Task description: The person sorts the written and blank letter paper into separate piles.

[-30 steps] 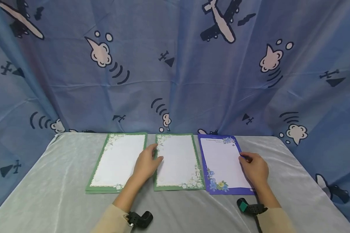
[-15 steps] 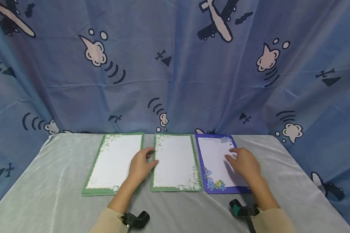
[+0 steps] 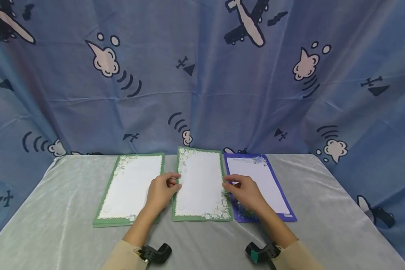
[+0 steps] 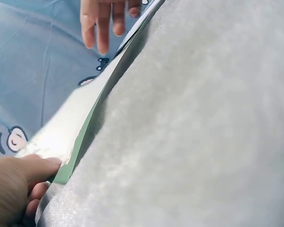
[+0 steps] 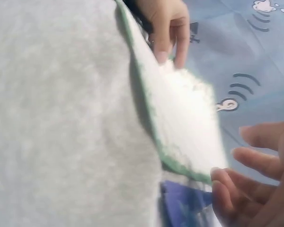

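A green-bordered sheet of paper [image 3: 200,183] with white flowers stands in the middle of the head view, its far edge raised a little. My left hand [image 3: 160,193] pinches its left edge; in the left wrist view the thumb [image 4: 43,168] lies on top with fingers curled below. My right hand [image 3: 246,191] is at the sheet's right edge, over the purple-bordered paper [image 3: 273,187] with blue flowers. The right wrist view shows its fingers [image 5: 258,163] spread beside the sheet's corner; whether they touch it I cannot tell.
Another green-bordered paper stack [image 3: 131,187] lies at the left, partly behind the left hand. Grey plush cloth [image 3: 71,195] covers the table. A blue curtain [image 3: 155,75] printed with planes and clouds hangs along the far edge. Both wrists wear black devices [image 3: 156,254].
The right hand has left the purple-bordered paper's right edge and moved left to the middle sheet. The left hand now pinches that sheet, whose far edge has risen slightly.
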The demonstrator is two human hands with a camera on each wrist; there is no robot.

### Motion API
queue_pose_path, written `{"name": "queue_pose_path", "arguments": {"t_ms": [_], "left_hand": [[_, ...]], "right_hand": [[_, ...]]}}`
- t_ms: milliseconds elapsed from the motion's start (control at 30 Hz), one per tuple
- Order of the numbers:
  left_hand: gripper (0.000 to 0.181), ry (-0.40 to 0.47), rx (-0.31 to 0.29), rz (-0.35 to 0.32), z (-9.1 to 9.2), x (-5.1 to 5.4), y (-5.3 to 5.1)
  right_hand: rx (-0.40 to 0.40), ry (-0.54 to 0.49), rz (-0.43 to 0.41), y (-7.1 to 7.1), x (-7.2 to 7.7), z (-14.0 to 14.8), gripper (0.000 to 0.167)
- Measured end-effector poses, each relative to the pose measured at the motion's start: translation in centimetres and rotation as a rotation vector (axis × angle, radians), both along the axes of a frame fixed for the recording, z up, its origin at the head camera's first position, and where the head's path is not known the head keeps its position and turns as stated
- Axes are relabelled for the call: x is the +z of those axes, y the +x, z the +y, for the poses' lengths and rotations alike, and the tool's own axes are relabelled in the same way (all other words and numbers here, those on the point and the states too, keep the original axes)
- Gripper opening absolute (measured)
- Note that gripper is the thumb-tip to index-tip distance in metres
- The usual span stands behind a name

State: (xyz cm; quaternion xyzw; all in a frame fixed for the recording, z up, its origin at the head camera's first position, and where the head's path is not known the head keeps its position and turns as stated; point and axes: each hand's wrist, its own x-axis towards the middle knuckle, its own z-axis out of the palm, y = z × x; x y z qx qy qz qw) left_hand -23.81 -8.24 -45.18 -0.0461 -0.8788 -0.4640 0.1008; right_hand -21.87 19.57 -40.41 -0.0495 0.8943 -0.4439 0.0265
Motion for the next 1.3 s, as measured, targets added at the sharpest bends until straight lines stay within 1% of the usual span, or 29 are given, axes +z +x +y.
{"name": "queue_pose_path", "arguments": {"t_ms": [133, 233, 300, 400, 500, 633, 733, 933, 1067, 1300], "left_hand": [[0.024, 0.04, 0.01, -0.006, -0.1, 0.1, 0.1], [0.024, 0.076, 0.002, 0.003, -0.1, 0.1, 0.0], [0.025, 0.103, -0.006, 0.005, -0.1, 0.0, 0.0], [0.026, 0.137, -0.008, 0.0, -0.1, 0.0, -0.1], [0.027, 0.164, 0.0, -0.013, 0.0, 0.1, -0.1], [0.028, 0.2, 0.008, -0.027, 0.1, 0.3, -0.2], [0.028, 0.235, -0.003, -0.042, 0.1, 0.5, -0.1], [0.029, 0.324, -0.057, -0.092, 0.0, 1.3, -0.1], [0.032, 0.375, -0.094, -0.13, -0.4, 2.0, 0.0], [0.035, 0.403, -0.125, -0.156, -1.2, 4.0, 0.4]], "right_hand": [[0.011, 0.02, -0.031, 0.0, -0.4, -0.2, 0.034], [0.003, 0.028, -0.045, -0.1, -0.7, -0.1, 0.034], [-0.009, 0.015, -0.047, -0.3, -1.0, 0.0, 0.033], [-0.028, -0.032, -0.044, -0.4, -1.3, 0.2, 0.031], [-0.063, -0.092, -0.03, -0.7, -1.6, 0.3, 0.029], [-0.106, -0.186, -0.014, -0.9, -1.6, 0.2, 0.029], [-0.117, -0.242, -0.02, -0.9, -1.3, 0.2, 0.03], [-0.137, -0.298, -0.025, -0.7, -0.6, 0.5, 0.032], [-0.13, -0.343, -0.04, -0.7, 0.0, 0.8, 0.034], [-0.089, -0.401, -0.082, -0.5, 0.7, 1.2, 0.039]]}}
